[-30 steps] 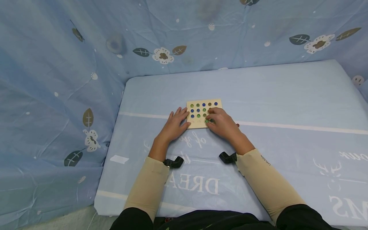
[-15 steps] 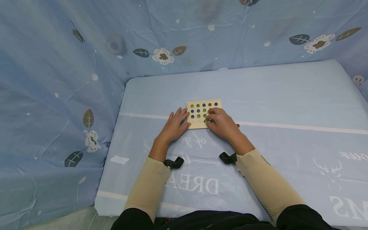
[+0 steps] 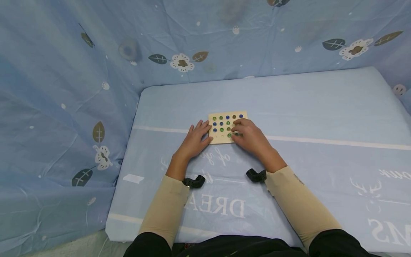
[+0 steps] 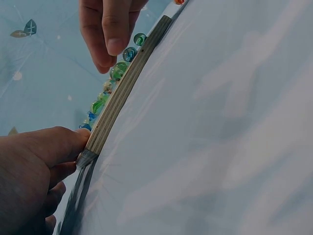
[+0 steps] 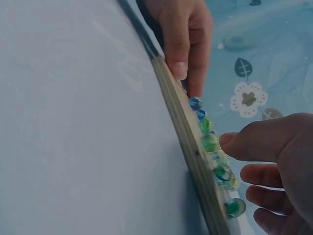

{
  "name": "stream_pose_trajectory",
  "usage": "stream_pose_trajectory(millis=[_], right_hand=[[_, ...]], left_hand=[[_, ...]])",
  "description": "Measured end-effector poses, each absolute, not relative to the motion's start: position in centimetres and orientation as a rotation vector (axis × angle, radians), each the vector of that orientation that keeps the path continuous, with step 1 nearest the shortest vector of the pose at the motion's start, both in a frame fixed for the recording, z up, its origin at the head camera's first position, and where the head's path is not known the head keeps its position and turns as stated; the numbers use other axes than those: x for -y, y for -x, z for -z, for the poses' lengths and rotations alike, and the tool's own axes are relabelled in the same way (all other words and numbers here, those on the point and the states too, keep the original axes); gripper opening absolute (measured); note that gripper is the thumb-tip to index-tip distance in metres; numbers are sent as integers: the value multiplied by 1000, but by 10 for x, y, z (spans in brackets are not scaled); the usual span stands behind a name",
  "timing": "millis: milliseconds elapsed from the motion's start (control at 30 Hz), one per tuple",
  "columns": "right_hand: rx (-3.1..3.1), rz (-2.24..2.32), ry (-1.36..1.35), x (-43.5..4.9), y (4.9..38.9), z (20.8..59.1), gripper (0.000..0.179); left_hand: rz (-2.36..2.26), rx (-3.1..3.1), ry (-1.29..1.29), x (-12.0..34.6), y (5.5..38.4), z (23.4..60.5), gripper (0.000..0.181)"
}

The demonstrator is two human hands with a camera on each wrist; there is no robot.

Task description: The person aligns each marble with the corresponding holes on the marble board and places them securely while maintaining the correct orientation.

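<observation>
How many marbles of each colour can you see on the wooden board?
Counted in the head view, clear of the right hand, on the board:
Green marbles: 6
Blue marbles: 5
Brown marbles: 1
Total: 12
The hand may be hiding more.

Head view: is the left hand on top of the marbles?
No, the left hand rests against the wooden board's left edge, beside the marbles.
</observation>
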State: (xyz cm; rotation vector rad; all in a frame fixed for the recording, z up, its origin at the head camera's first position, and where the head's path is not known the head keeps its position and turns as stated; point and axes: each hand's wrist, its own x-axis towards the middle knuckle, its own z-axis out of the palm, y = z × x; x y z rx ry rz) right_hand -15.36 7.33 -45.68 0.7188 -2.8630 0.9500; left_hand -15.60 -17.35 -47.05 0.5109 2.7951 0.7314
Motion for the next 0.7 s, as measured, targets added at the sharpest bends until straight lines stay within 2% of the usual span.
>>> stream_pose_trajectory(millis=[333,700], right_hand=[[2936,-984,-585,-101,153,442,27],[2966,-981,-503,-136,152,447,28]], left_hand=[[-740,-2797,-515,174,157,470,58],[-769,-2791,-530,173,157,470,57]])
